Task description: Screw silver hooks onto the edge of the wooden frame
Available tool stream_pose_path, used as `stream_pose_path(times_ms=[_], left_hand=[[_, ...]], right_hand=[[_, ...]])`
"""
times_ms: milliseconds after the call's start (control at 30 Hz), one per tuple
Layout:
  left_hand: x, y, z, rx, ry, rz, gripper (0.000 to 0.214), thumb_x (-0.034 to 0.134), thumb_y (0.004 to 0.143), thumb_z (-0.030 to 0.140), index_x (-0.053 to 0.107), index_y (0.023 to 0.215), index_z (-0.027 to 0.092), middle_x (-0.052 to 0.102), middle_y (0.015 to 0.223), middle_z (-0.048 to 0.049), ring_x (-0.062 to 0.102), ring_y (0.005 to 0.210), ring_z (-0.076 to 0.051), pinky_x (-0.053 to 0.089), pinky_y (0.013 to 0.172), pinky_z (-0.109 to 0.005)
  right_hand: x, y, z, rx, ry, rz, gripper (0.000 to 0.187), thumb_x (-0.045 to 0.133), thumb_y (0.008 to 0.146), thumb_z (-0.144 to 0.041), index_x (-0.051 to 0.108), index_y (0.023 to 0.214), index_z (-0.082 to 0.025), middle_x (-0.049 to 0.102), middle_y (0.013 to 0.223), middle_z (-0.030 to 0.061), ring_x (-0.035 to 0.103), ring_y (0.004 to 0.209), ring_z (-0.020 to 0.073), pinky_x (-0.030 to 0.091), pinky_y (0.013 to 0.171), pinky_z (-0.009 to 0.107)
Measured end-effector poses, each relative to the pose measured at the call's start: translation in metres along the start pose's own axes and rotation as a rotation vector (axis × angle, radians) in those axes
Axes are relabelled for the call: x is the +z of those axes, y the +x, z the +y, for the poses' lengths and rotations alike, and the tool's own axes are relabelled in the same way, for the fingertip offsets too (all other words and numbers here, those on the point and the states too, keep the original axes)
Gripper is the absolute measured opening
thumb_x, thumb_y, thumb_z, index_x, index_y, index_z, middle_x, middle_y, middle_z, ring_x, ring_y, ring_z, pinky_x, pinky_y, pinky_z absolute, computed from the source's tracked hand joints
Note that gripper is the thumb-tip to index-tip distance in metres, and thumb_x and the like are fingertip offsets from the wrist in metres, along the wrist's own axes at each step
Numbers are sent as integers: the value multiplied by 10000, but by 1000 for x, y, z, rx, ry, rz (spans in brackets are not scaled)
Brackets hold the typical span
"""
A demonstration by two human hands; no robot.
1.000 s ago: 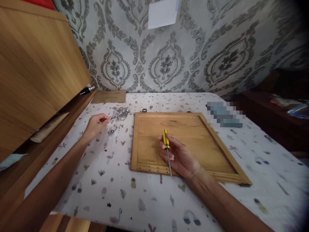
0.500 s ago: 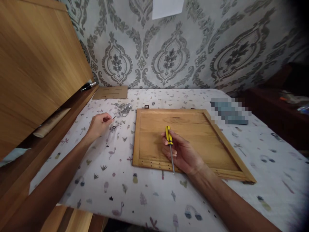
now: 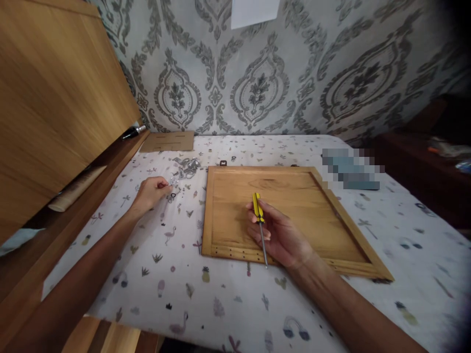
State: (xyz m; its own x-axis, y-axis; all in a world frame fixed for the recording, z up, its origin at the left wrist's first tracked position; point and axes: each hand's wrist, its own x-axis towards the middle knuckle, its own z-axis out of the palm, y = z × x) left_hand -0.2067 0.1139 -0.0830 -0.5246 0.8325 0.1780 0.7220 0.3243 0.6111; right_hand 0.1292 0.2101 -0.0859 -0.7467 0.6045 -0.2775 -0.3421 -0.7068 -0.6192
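Grey-and-white ornate wallpaper [image 3: 257, 88] fills the back, and below it spreads a white printed tablecloth [image 3: 191, 304], soft-looking and probably quick to ruck under a push. Left of the left hand's fingers rises a brown wood-grained piece of furniture [image 3: 55, 73]. Now the right hand [image 3: 285, 240]: its fingers are wrapped round the yellow-and-black handle of a slim metal-shafted screwdriver [image 3: 258, 211], the tip pointing past them toward the person. Light and stiff, I'd judge, with the handle the place to hold. Under those fingers lies a flat, light-brown, wooden framed panel [image 3: 228, 206]; it looks rigid, fairly heavy, best lifted by opposite sides of the frame. And the left hand [image 3: 149, 193]! Thumb and fingertips sit close together; whether they're closed on a piece, I cannot tell. Just beyond them, a loose heap of small silvery metal fittings [image 3: 187, 166]: hard, likely slippery, better pinched singly. Farther past, a flat tan cardboard piece [image 3: 167, 141].
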Motion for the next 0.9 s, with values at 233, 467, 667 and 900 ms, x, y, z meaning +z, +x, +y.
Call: stream_pose_path(times_ms=[233,467,667,900], left_hand=[[-6,0,3,24,155,27,278,634,756,477,635,679,209,634,633,7,536,626,-171,336,597,-281],[-19,23,7,128,275,65,228,546,850,358,709,832,200,687,741,-26,578,704,-199,385,657,-296],[-10,52,14,324,359,-17,351,488,847,167,750,1076,218,731,1011,-58,649,926,-228,477,825,-310],[-6,69,14,482,433,-110,335,500,888,182,740,1117,231,738,1126,-62,643,1085,-263,501,897,-347]], right_hand=[[-2,0,-1,6,-3,-4,334,911,687,-354,738,853,-122,650,610,-37,425,351,2,378,345,121],[-2,0,-2,17,-13,11,331,912,685,-364,738,852,-138,645,607,-50,417,346,-2,370,340,114],[1,-1,-3,25,-10,49,387,956,609,-374,749,832,-136,635,590,-55,401,338,-9,355,326,107],[3,-2,-5,31,7,37,359,940,647,-358,741,843,-132,634,601,-47,418,352,-5,373,346,111]])
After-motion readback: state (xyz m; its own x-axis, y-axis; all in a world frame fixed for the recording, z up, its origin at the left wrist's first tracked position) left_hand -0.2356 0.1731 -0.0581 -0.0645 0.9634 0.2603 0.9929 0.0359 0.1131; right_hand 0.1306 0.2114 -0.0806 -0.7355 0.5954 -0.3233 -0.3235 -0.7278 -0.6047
